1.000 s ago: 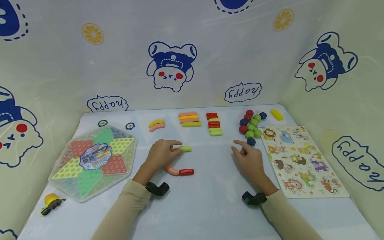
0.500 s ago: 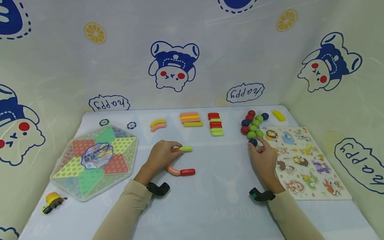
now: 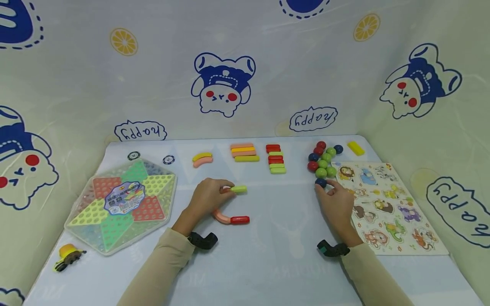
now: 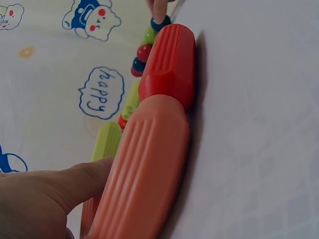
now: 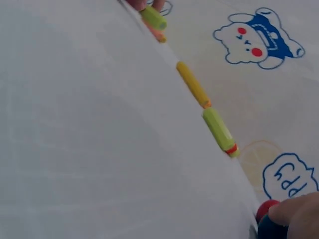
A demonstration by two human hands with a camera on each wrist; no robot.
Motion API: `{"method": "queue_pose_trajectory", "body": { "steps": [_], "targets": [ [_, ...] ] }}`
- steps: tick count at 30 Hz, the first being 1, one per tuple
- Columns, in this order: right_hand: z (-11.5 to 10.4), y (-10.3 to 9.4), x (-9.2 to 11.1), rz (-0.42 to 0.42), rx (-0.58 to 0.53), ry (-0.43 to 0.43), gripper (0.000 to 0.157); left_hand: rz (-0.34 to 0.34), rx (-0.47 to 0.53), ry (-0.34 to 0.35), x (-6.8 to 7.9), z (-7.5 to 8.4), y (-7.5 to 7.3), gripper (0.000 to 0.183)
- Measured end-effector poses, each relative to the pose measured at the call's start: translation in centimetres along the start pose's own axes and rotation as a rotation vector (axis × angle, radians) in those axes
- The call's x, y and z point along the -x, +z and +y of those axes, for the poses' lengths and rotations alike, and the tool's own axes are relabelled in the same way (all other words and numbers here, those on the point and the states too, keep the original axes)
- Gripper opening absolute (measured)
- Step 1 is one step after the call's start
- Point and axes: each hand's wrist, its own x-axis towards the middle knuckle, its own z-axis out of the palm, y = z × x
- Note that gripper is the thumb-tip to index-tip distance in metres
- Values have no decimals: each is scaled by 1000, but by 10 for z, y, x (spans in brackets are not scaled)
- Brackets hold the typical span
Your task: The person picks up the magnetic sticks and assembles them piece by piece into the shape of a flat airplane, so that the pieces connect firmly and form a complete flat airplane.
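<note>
My left hand (image 3: 210, 196) pinches a pink toy piece at its joint with a light green tube (image 3: 240, 189). Just below it a curved pink piece (image 3: 221, 217) lies on the table, with a red tube (image 3: 240, 220) joined to its end. Up close in the left wrist view, the pink piece (image 4: 142, 164) is ribbed, and my left finger comes in behind it. My right hand (image 3: 337, 202) pinches a dark blue ball (image 3: 320, 182) at the near end of a cluster of balls. In the right wrist view the fingers partly cover this ball (image 5: 271, 230).
Red and green balls (image 3: 321, 163) group beyond my right hand, beside a sticker-style animal board (image 3: 390, 208). Stacked tubes (image 3: 276, 159), pink and yellow sticks (image 3: 245, 153) and curved pieces (image 3: 202, 160) lie at the back. A hexagonal game board (image 3: 122, 206) and a small toy (image 3: 68, 257) are left.
My right hand has moved right from the open table and taken hold of the dark blue ball, which has shifted slightly left. The left hand stays nearly in place, still holding the pink piece.
</note>
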Motion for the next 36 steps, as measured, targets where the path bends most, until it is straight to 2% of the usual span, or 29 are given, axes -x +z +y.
{"method": "queue_pose_trajectory", "body": {
  "steps": [5,10,17,21,26,36],
  "targets": [
    [-14,5,12,-68,-44,-38,49,-9,-19,5,-1,1,1,26],
    [-38,15,26,-210,-100,-119,46,-22,-39,9,-2,3,3,27],
    [-72,40,37,-367,-170,-263,40,-30,-56,10,-2,1,5,24],
    [-90,57,37,-427,-182,-295,40,-34,-64,-1,-1,1,5,25],
    [-104,72,39,-454,-202,-341,40,-33,-80,-1,-1,3,7,26],
    [-105,81,42,-454,-192,-346,40,-35,-82,-11,-1,3,4,27]
  ]
}}
